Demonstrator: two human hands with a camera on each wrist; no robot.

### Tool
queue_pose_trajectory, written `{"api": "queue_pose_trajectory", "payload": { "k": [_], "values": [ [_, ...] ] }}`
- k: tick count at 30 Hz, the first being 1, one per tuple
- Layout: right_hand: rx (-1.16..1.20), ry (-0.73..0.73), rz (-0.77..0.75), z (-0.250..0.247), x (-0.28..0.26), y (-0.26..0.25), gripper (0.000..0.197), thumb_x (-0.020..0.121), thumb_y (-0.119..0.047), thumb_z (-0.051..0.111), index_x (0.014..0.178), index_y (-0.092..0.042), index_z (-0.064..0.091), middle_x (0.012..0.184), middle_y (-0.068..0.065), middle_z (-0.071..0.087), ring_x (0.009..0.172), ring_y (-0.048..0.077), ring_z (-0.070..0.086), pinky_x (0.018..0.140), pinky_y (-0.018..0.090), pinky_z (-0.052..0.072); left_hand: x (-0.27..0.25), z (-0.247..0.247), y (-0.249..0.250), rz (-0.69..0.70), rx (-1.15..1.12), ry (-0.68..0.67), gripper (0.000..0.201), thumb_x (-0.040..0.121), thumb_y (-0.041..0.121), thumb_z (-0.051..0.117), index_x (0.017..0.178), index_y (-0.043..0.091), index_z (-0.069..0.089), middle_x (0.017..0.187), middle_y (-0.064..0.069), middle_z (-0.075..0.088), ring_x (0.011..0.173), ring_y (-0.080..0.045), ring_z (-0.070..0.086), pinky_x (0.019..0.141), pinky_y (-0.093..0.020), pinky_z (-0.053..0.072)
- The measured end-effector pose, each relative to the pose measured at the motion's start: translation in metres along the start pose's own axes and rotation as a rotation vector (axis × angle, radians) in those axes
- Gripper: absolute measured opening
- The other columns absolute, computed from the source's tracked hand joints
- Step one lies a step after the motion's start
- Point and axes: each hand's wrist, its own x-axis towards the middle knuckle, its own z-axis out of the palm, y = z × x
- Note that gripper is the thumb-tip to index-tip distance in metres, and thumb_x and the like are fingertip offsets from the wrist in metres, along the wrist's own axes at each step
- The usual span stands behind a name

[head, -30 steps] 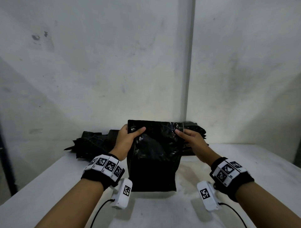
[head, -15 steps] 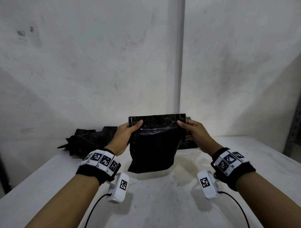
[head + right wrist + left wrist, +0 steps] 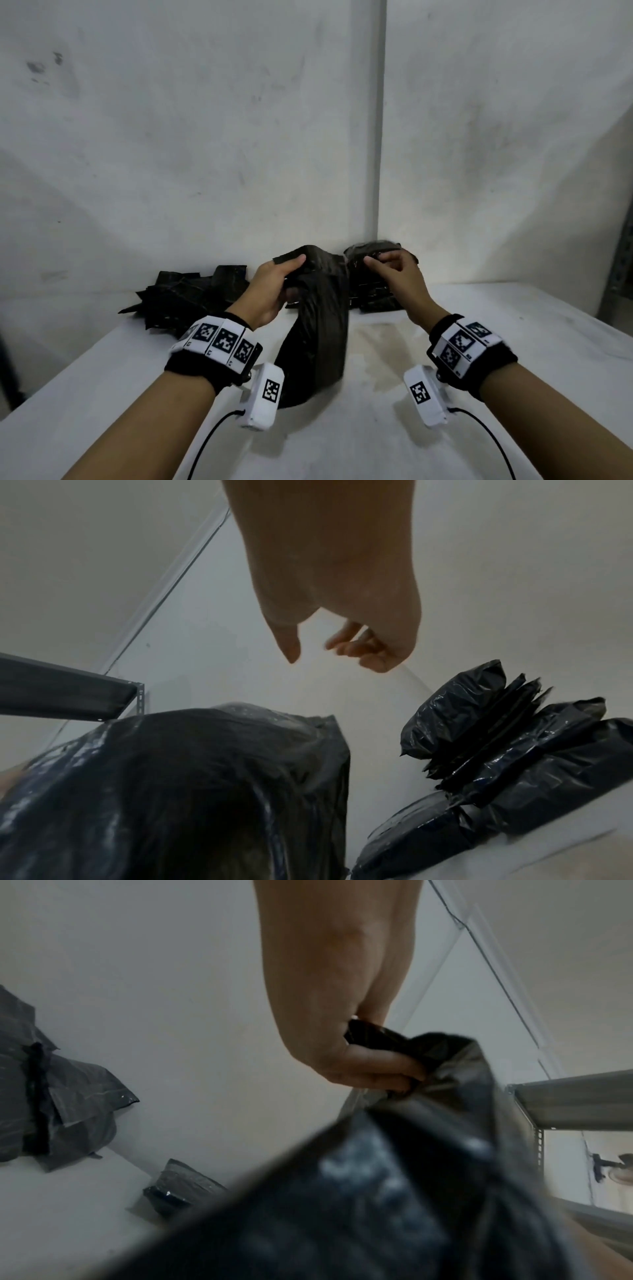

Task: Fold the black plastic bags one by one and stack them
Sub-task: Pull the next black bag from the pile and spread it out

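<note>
A black plastic bag (image 3: 317,339) hangs bunched from my left hand (image 3: 279,282), its lower end on the white table (image 3: 342,442). The left wrist view shows my left hand (image 3: 363,1066) with fingers and thumb curled round the bag's (image 3: 411,1177) top edge. My right hand (image 3: 390,270) hovers just right of the bag's top, apart from it. In the right wrist view this hand (image 3: 339,647) is empty, thumb out and fingers loosely curled, above the bag (image 3: 205,791). A stack of folded black bags (image 3: 375,296) (image 3: 496,750) lies behind my right hand.
A loose pile of black bags (image 3: 191,294) (image 3: 51,1096) lies at the back left against the wall. One small folded bag (image 3: 181,1185) sits between the pile and the held bag. A grey metal shelf (image 3: 620,270) stands at the far right.
Both hands held the bag spread by its top corners. My right hand has let go, and the bag now hangs bunched and narrow from my left hand.
</note>
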Motion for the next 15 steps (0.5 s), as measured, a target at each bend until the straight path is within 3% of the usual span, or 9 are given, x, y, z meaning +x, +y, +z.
{"api": "queue_pose_trajectory", "payload": {
  "k": [2, 3, 6, 8, 11, 13, 15],
  "values": [
    [0.055, -0.223, -0.004, 0.005, -0.007, -0.006, 0.027, 0.082, -0.037, 0.072, 0.086, -0.014, 0.059, 0.076, -0.006, 0.055, 0.064, 0.009, 0.049, 0.055, 0.017, 0.041, -0.001, 0.007, 0.0, 0.021, -0.011, 0.002, 0.013, 0.095, 0.009, 0.054, 0.095, 0.002, 0.064, 0.087, -0.011, 0.067, 0.067, -0.015, 0.069, 0.056, -0.025, 0.056],
    [0.049, -0.344, 0.002, 0.007, -0.011, -0.008, 0.031, 0.079, -0.041, 0.071, 0.087, -0.013, 0.06, 0.076, -0.006, 0.056, 0.063, 0.008, 0.049, 0.056, 0.018, 0.042, -0.002, 0.01, 0.001, 0.025, -0.022, 0.0, 0.012, 0.095, 0.007, 0.053, 0.093, 0.001, 0.063, 0.085, -0.011, 0.065, 0.066, -0.015, 0.069, 0.056, -0.025, 0.056],
    [-0.064, -0.538, 0.026, 0.017, -0.019, -0.011, 0.045, 0.072, -0.049, 0.076, 0.104, -0.022, 0.062, 0.096, -0.007, 0.065, 0.084, 0.006, 0.062, 0.071, 0.024, 0.049, -0.004, 0.019, 0.003, 0.022, -0.046, -0.037, 0.009, 0.095, 0.003, 0.05, 0.097, -0.004, 0.057, 0.086, -0.016, 0.063, 0.071, -0.019, 0.07, 0.061, -0.027, 0.058],
    [-0.078, -0.561, 0.054, 0.023, -0.02, -0.011, 0.05, 0.074, -0.04, 0.08, 0.114, -0.024, 0.056, 0.108, -0.006, 0.065, 0.095, 0.004, 0.065, 0.075, 0.021, 0.049, -0.005, 0.024, 0.004, 0.025, -0.084, -0.079, 0.012, 0.095, 0.002, 0.051, 0.103, -0.005, 0.055, 0.091, -0.018, 0.063, 0.085, -0.025, 0.068, 0.072, -0.03, 0.06],
    [-0.123, -0.48, -0.015, 0.031, -0.017, -0.006, 0.047, 0.077, -0.025, 0.08, 0.116, -0.015, 0.055, 0.106, -0.002, 0.065, 0.093, 0.005, 0.064, 0.078, 0.017, 0.049, -0.009, 0.031, 0.007, 0.005, -0.128, -0.173, 0.012, 0.094, 0.008, 0.054, 0.102, -0.001, 0.057, 0.096, -0.017, 0.065, 0.097, -0.029, 0.066, 0.088, -0.036, 0.056],
    [-0.074, -0.409, -0.045, 0.032, -0.013, -0.001, 0.026, 0.088, -0.016, 0.069, 0.111, -0.007, 0.061, 0.099, 0.005, 0.066, 0.093, 0.013, 0.063, 0.085, 0.027, 0.049, -0.009, 0.031, 0.008, 0.0, -0.097, -0.192, 0.02, 0.095, 0.017, 0.055, 0.107, 0.001, 0.059, 0.1, -0.014, 0.067, 0.098, -0.028, 0.066, 0.089, -0.037, 0.055],
    [0.048, -0.366, 0.016, 0.026, -0.01, 0.003, 0.015, 0.094, -0.015, 0.06, 0.104, -0.005, 0.065, 0.093, 0.007, 0.066, 0.09, 0.019, 0.063, 0.084, 0.031, 0.049, -0.007, 0.029, 0.004, 0.096, -0.024, -0.091, 0.022, 0.094, 0.016, 0.057, 0.11, 0.001, 0.059, 0.1, -0.012, 0.066, 0.091, -0.023, 0.065, 0.081, -0.028, 0.058]
  ]
}}
